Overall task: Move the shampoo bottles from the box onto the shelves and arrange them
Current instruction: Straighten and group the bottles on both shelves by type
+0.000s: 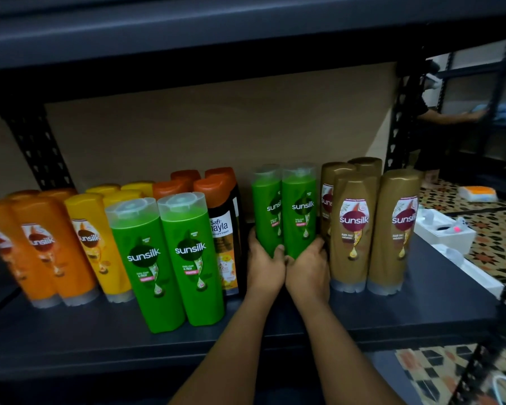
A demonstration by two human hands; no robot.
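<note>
Our left hand [265, 266] and right hand [307, 268] sat side by side over the shelf [421, 305] front edge, each w/ fingers curled round the base of one upright green bottle: left green bottle [265, 211], right green bottle [300, 209], touching. Narrow gap only: dark Safi bottle [227, 244] just left, gold bottles [352, 229] just right. Open shelf room stayed in front, nr the edge.

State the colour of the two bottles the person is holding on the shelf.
Green, with clear caps: left bottle, right bottle. Seen in the head view.
</note>
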